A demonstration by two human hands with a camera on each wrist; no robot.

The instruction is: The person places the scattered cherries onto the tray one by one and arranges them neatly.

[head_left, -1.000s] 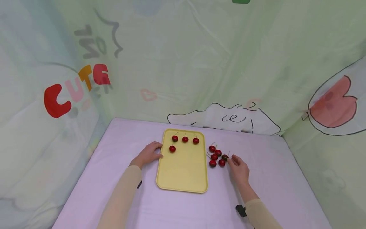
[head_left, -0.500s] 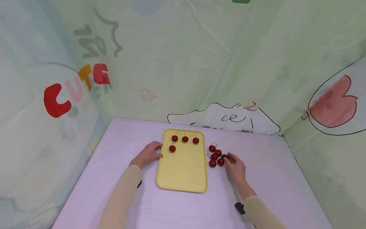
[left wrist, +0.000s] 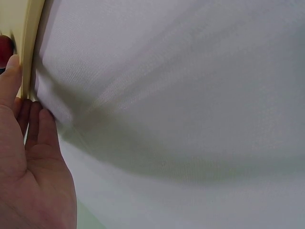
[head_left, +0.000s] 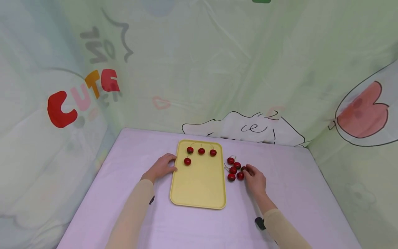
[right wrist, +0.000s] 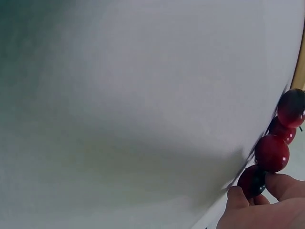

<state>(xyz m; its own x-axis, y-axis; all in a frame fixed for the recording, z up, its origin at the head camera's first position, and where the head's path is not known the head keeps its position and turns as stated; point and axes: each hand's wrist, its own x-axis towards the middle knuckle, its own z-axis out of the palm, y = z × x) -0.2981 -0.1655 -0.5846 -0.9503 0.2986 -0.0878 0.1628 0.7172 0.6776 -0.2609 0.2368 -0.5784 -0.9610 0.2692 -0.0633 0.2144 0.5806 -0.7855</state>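
Observation:
My left hand (head_left: 160,168) is at the left edge of a yellow rectangular tray (head_left: 199,190). In the left wrist view its thumb lies over the tray's rim (left wrist: 29,52), with the other fingers against the outer side. To the right of the tray, my right hand (head_left: 256,181) pinches a dark red cherry (right wrist: 251,180) between thumb and fingers, its thin stem sticking up. Other loose cherries (head_left: 231,177) cluster beside it on the table. On the tray, three cherries (head_left: 201,151) form a row along the far end, and one more cherry (head_left: 187,161) sits below the leftmost.
A pale lilac cloth covers the table (head_left: 292,193). Printed curtains (head_left: 199,69) rise behind the table and along both sides. The loose cherries lie close to the tray's right rim.
My right hand has moved slightly left and closed its fingertips on the dark cherry, nudging the cherry nearest it. The left hand and the tray have stayed put.

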